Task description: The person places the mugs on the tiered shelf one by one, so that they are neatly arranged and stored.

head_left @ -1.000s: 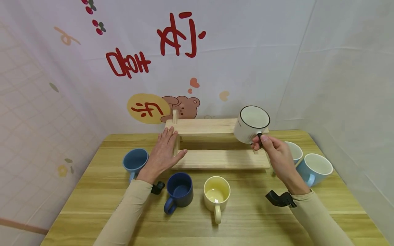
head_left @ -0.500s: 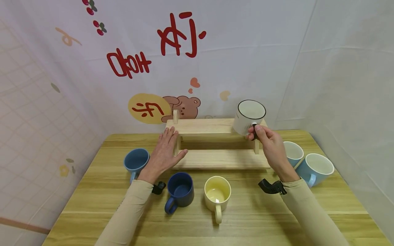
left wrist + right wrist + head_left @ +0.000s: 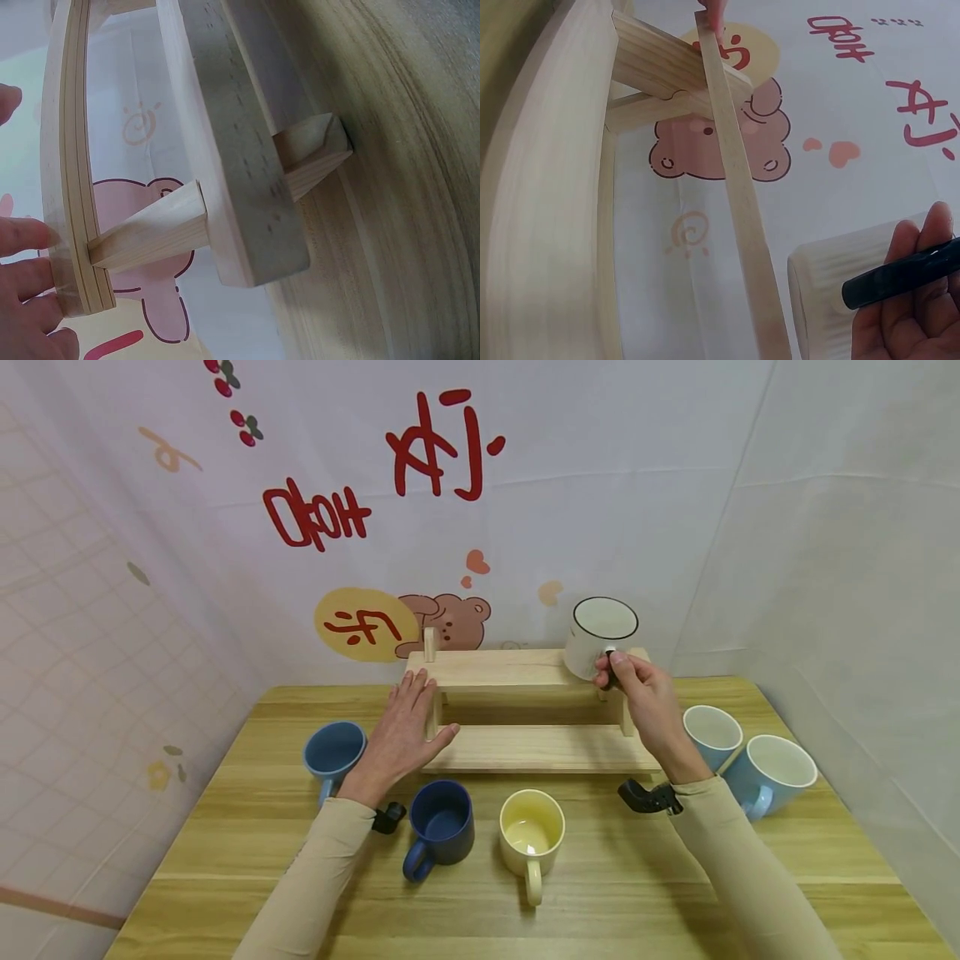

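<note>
My right hand (image 3: 654,706) pinches the black handle (image 3: 900,274) of a white mug (image 3: 588,652) with a dark rim. The mug is upright over the right end of the upper board of a two-tier wooden rack (image 3: 498,668). In the right wrist view the mug's base is close to the board; I cannot tell whether they touch. My left hand (image 3: 397,735) rests on the rack's left end, its fingers extended. The left wrist view shows those fingertips (image 3: 26,236) against the upper board's edge.
A blue mug (image 3: 333,750) stands left of the rack. In front are a dark blue mug (image 3: 450,839) and a yellow mug (image 3: 517,858). Two light blue mugs with white insides, the nearer (image 3: 750,785) and the farther (image 3: 701,752), stand at the right. Behind is a printed cloth.
My right hand has carried the white mug leftward and away from me, from in front of the rack's right end to over the upper board. My left hand has stayed in place.
</note>
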The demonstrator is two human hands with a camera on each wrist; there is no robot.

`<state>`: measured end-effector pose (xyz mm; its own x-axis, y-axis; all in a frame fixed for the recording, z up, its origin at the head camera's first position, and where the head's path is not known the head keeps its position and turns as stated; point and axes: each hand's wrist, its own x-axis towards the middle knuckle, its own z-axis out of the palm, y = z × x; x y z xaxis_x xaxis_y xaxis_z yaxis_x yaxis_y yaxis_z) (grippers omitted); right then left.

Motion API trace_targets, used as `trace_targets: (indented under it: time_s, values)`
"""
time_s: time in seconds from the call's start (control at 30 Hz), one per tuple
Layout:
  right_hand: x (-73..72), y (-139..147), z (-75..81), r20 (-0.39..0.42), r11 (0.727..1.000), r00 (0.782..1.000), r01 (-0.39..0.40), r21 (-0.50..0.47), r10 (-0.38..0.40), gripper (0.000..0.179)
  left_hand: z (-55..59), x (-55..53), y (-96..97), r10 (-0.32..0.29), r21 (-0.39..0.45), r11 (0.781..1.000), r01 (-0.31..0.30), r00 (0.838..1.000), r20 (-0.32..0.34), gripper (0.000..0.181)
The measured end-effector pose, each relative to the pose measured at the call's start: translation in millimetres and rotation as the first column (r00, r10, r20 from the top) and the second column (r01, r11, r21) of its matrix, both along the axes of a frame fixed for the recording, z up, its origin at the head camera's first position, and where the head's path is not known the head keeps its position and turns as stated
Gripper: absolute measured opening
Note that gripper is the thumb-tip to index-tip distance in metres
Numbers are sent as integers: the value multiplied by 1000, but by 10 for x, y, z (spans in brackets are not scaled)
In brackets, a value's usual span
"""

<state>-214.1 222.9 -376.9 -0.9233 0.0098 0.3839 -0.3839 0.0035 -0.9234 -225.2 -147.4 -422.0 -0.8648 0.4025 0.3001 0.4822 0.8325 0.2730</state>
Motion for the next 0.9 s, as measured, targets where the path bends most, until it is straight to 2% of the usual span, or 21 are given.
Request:
trace_targets:
  time_s: [0.4,0.77,0.9]
  values:
    - [-126,-13,-24,46,999,999,7,34,-9,53,6,4,-4,4,-6,1000,-4,1000,13,88]
    - [-170,-17,-14,68,999,998,-17,51,13,51,-11,3,-1,-4,4,1000,4,1000,-9,86]
    - [-171,-12,7,79,996,997,-23,86,16,52,-18,-1,-7,-6,0,1000,6,1000,-16,87]
